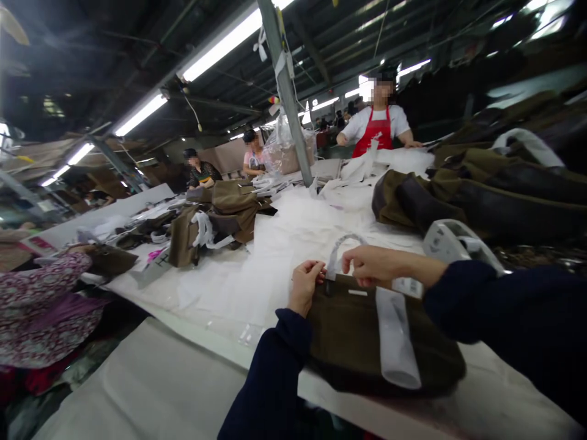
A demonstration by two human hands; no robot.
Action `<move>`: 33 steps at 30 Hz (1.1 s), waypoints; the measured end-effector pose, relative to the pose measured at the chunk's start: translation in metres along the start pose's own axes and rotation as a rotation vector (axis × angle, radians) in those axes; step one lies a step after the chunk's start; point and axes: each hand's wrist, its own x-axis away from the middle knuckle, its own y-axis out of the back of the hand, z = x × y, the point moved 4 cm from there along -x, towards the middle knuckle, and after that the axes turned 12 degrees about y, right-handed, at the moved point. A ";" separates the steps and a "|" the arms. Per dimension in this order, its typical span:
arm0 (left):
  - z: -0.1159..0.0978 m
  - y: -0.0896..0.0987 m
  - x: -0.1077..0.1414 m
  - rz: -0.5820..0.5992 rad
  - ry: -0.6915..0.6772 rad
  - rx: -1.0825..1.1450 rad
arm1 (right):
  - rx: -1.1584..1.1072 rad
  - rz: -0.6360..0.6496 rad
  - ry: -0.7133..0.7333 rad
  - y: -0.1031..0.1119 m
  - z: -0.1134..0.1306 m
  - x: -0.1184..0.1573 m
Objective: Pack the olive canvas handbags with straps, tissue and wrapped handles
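Observation:
An olive-brown handbag [348, 336] lies in front of me at the table's edge, a strip of white wrapping [398, 339] across its front. Its upright handle [337, 250] is wrapped in pale, translucent material. At the bag's upper left corner, beside the handle's base, my left hand [306, 284] is closed in a pinch on the bag's edge. My right hand [367, 264] hovers over the top edge just right of the handle, fingers curled together; whatever is between them is hidden.
Brown bags [233, 208] are heaped at the left, and more bags [486, 183] at the right. A white tape dispenser [458, 244] stands beyond my right forearm. White sheets [298, 226] cover the table around a metal post [288, 91]. Co-workers, one in a red apron [373, 131], stand around.

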 end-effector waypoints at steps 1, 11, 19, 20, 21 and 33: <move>-0.002 0.000 0.001 0.007 -0.005 0.009 | -0.093 0.000 0.010 -0.001 0.004 -0.001; -0.007 0.004 0.012 0.110 0.013 0.081 | -0.479 -0.123 0.079 -0.058 0.002 -0.007; -0.013 -0.001 0.020 0.147 0.011 -0.023 | -0.382 -0.392 0.024 -0.054 -0.039 -0.020; -0.013 -0.002 0.020 0.148 0.003 -0.035 | -0.399 -0.392 0.030 -0.056 -0.040 -0.022; -0.012 -0.002 0.020 0.149 -0.004 -0.047 | -0.422 -0.385 0.037 -0.058 -0.041 -0.024; -0.008 0.002 0.026 0.165 -0.124 -0.410 | -0.580 -0.469 -0.015 -0.069 -0.051 -0.023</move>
